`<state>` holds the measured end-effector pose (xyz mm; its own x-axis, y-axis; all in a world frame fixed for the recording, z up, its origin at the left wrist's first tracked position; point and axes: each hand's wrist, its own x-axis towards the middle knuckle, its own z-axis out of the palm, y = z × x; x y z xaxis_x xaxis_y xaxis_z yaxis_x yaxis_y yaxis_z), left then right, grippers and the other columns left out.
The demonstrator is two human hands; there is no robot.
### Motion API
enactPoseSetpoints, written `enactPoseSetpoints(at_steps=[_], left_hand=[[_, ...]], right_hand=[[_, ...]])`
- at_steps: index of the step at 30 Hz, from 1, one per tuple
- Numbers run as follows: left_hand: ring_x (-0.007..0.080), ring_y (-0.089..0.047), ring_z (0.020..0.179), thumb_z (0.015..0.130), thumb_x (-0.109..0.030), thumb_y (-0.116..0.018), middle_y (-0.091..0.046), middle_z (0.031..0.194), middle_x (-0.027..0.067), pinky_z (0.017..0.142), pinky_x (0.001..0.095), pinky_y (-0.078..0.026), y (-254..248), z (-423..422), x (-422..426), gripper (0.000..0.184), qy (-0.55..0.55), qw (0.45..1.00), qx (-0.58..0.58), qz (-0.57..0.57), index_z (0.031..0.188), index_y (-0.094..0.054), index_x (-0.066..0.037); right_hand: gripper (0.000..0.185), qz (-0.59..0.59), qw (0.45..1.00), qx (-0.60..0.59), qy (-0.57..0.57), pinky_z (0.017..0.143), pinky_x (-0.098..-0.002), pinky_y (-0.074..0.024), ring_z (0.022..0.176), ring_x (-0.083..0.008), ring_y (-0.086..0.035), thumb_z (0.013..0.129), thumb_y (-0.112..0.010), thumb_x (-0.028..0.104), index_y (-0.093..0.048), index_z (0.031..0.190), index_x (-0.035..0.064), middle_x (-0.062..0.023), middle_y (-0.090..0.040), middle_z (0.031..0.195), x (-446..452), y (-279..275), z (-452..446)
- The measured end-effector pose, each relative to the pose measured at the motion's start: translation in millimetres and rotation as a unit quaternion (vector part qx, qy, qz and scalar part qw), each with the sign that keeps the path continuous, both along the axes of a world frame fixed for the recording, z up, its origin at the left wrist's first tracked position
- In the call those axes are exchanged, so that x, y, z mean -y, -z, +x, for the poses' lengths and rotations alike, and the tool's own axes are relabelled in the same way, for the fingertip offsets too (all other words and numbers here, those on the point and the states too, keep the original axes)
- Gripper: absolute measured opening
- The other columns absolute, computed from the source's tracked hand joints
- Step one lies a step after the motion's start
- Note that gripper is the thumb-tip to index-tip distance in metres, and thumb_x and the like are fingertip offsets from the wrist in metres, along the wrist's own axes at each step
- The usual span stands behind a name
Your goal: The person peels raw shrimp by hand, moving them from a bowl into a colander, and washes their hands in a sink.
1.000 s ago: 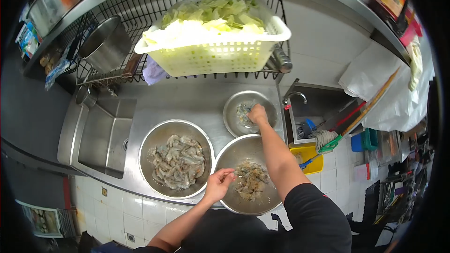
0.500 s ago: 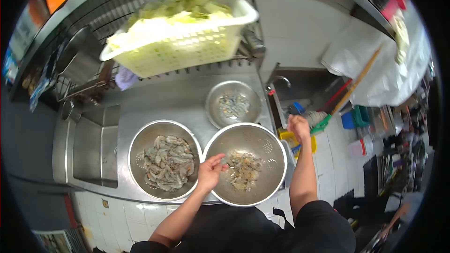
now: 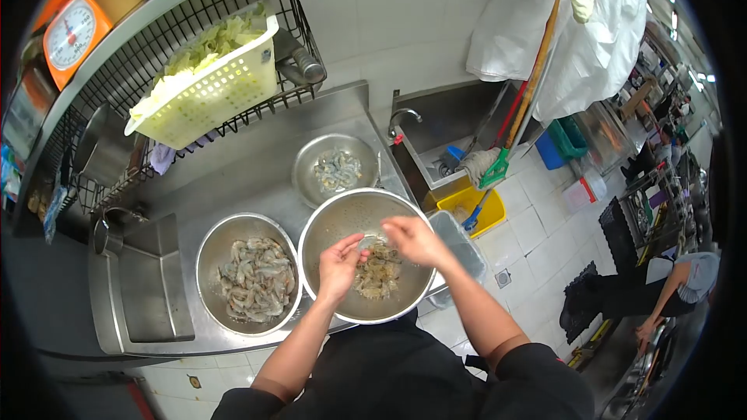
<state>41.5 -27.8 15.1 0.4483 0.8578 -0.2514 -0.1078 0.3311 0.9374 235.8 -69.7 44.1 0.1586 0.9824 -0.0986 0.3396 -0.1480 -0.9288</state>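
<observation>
Over the left part of a steel bowl (image 3: 331, 222) my left hand (image 3: 340, 266) is closed, its thumb and fingers pinched round a small greyish piece that looks like a shrimp. Beside it, over the same bowl, my right hand (image 3: 412, 239) has its fingers bent together; what they hold, if anything, is too small to tell. Brownish shells (image 3: 379, 276) lie in the bowl below both hands. A perforated steel bowl to the left holds many grey whole shrimp (image 3: 258, 278). Behind, a smaller bowl holds pale peeled shrimp (image 3: 337, 169).
A sink (image 3: 152, 280) is at the left of the steel counter (image 3: 226, 187). Above stands a white basket of cut leaves (image 3: 206, 101) on a wire rack. A yellow bucket (image 3: 490, 214) and a mop (image 3: 494, 167) are at right. Another person (image 3: 661, 288) works at far right.
The view has swung to the right. My right hand has gone from the small bowl, out to the right, then back over the shell bowl beside my left hand.
</observation>
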Motion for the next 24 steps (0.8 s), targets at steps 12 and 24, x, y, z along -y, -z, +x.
enactPoseSetpoints(at_steps=[12,24], left_hand=[[0.0096,-0.065,0.072,0.093,-0.005,-0.058,-0.069,0.083,0.0079,0.067,0.0226,-0.054,-12.4,-4.6,11.2,0.024,-0.045,0.986,-0.045,0.157,0.113,-0.064,0.005],[0.0114,-0.063,0.065,0.093,-0.008,-0.060,-0.068,0.077,0.0081,0.061,0.0243,-0.053,-21.4,-23.4,-7.0,0.016,-0.066,0.990,-0.030,0.118,0.100,-0.064,0.007]], right_hand=[[0.016,0.142,0.988,0.056,0.003,0.067,-0.0384,-0.0472,0.076,-0.0334,-0.063,0.093,-0.056,0.010,-0.066,0.096,-0.0013,-0.0199,-0.063,0.082,5.7,-5.4,-52.8],[0.014,0.184,0.980,0.072,-0.026,0.068,-0.0428,-0.0471,0.078,-0.0383,-0.062,0.091,-0.055,0.007,-0.065,0.096,-0.0009,-0.0203,-0.062,0.084,-2.4,-18.4,-70.5]])
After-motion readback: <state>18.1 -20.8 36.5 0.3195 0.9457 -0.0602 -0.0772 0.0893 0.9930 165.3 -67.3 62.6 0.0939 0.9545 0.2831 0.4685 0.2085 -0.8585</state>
